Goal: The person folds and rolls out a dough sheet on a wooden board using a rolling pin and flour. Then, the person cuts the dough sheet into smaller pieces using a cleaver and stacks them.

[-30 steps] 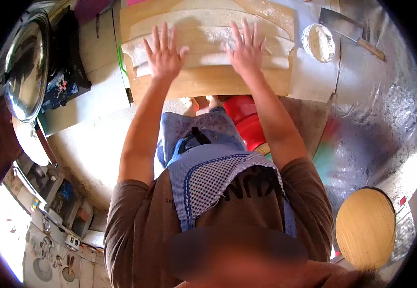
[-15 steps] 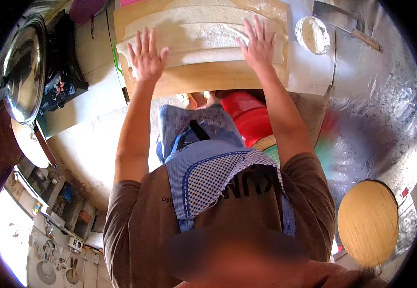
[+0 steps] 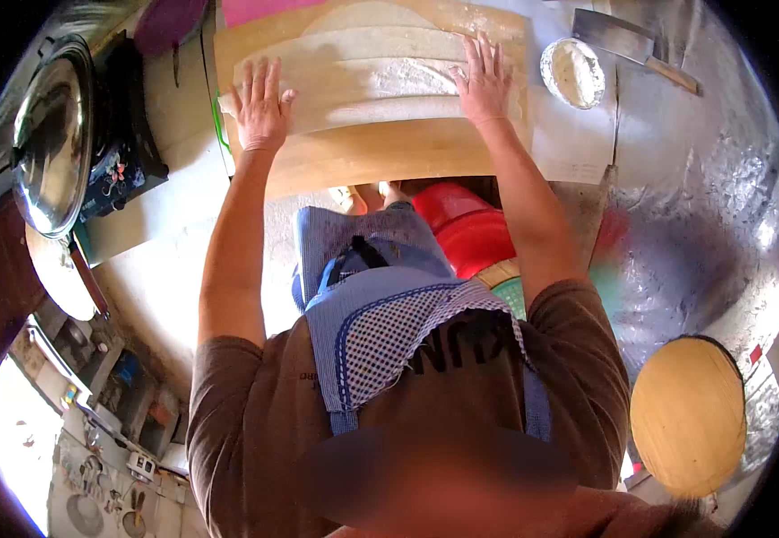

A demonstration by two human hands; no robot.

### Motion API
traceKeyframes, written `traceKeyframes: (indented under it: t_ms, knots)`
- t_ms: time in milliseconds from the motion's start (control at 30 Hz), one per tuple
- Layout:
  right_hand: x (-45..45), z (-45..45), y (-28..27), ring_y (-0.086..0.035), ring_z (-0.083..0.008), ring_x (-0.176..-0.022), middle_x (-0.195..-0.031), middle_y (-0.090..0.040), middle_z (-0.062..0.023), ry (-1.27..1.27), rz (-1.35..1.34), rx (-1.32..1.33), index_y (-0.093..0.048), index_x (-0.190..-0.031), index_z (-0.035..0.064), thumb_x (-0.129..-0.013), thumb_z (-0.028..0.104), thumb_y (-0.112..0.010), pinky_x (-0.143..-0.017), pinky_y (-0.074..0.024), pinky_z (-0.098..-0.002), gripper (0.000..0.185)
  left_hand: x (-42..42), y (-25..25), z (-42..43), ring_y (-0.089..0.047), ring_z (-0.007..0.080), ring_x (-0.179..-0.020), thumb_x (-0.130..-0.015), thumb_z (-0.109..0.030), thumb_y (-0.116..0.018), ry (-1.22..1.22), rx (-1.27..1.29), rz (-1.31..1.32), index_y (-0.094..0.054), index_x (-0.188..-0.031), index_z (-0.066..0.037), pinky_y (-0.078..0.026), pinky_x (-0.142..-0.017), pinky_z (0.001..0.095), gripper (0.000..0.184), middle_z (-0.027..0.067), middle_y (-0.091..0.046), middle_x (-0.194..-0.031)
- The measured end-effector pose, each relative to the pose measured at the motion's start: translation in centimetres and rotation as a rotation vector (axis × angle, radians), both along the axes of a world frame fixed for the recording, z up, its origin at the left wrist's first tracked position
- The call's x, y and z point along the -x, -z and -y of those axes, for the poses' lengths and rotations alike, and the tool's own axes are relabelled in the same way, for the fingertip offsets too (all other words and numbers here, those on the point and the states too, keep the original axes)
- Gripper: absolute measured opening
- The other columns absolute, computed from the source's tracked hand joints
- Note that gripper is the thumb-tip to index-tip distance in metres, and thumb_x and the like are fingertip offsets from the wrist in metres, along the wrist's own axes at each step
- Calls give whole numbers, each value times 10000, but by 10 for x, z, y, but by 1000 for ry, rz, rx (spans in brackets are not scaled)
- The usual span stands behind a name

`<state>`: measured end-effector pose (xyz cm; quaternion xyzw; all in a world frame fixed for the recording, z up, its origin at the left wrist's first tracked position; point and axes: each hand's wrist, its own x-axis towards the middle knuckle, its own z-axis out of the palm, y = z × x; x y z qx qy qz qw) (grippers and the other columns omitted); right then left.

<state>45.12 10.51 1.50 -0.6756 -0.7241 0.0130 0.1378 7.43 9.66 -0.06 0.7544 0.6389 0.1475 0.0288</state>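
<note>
A wide sheet of pale dough (image 3: pixel 345 79), lying in long folds, stretches across a wooden board (image 3: pixel 372 152). White flour (image 3: pixel 416 76) dusts its middle, and its near edge forms a thick rounded ridge. I cannot tell whether anything is inside that ridge. My left hand (image 3: pixel 262 108) lies palm down on the left end of the dough, fingers stretched out. Toward the right end, my right hand (image 3: pixel 484 85) also rests flat on the dough with its fingers apart. Neither hand grips anything.
Right of the board stand a bowl of flour (image 3: pixel 573 73) and a cleaver (image 3: pixel 618 36). At left is a lidded pan (image 3: pixel 51 139) beside a dark stove (image 3: pixel 125 143). A red tub (image 3: pixel 466 229) is below the table; a round wooden board (image 3: pixel 687 414) sits lower right.
My right hand has shifted slightly outward along the dough, toward the board's right edge. My left hand stays at the left end. The whole view has tilted a little.
</note>
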Motion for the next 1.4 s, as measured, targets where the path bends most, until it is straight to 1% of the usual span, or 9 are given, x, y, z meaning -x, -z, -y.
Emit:
traceKeyframes:
  t_ms: [33,67,100,133,233,367,767,1033,1400]
  knots:
    - [-7,-2,2,-363,-369,-1357,-1475,-418,-52,-105,-116,-56,-482,-1390,262,-834,355,-698,-1096,-275,-562,603,3,-5,2,-282,275,-1446,-926,-578,-483,1,-13,1,-363,-1497,-247,-138,-1192,539,671,45,-387,-1523]
    - [-13,-4,6,-420,-359,-1304,-1415,-470,-66,-215,-230,-109,-526,-1341,246,-794,320,-744,-1066,-328,-522,594,6,-11,14,-363,272,-1374,-872,-524,-577,140,65,-11,-412,-1465,-241,-198,-1169,528,678,47,-453,-1432]
    - [-11,4,3,-420,-359,-1304,-1415,-470,-66,-219,-228,-117,-526,-1341,246,-794,320,-744,-1066,-328,-522,594,8,-17,27,-444,269,-1302,-817,-470,-671,276,144,-24,-462,-1433,-235,-259,-1145,517,691,49,-519,-1341]
    - [-7,26,-4,-463,-331,-1231,-1324,-509,-53,-297,-173,-43,-566,-1283,236,-750,292,-774,-1019,-357,-493,575,7,-20,42,-518,240,-1168,-764,-422,-731,327,63,63,-540,-1372,-226,-344,-1068,485,667,27,-555,-1198]
    - [-5,60,2,-520,-281,-1119,-1176,-558,-27,-363,-89,65,-633,-1188,223,-683,253,-811,-945,-398,-450,536,3,-5,74,-530,220,-1081,-771,-316,-701,258,73,-65,-595,-1315,-214,-399,-958,450,564,13,-553,-1134]
    - [-3,93,-3,-548,-247,-1028,-1067,-575,-4,-353,-104,49,-669,-1131,215,-634,200,-811,-883,-416,-434,517,5,-3,105,-529,222,-1067,-756,-235,-688,259,74,-96,-616,-1287,-190,-404,-940,444,538,11,-553,-1121]
    - [-11,118,-9,-549,-277,-1030,-1084,-555,-44,-409,-139,146,-663,-1160,229,-635,213,-822,-867,-432,-442,549,1,-17,137,-545,243,-1069,-774,-263,-689,252,163,-34,-617,-1252,-169,-411,-930,435,492,20,-572,-1131]
    - [-12,114,-13,-561,-256,-1048,-1033,-617,-26,-396,-221,180,-618,-976,131,-634,248,-832,-897,-431,-422,420,0,-19,140,-546,253,-1101,-740,-254,-735,233,171,19,-604,-1198,-173,-395,-957,458,483,27,-595,-1155]
    - [-20,109,-6,-569,-312,-1012,-1024,-597,-74,-461,-330,248,-639,-997,128,-631,237,-833,-889,-462,-443,429,0,-16,141,-512,254,-1159,-776,-219,-711,224,209,-13,-608,-1235,-120,-371,-982,467,480,50,-566,-1193]
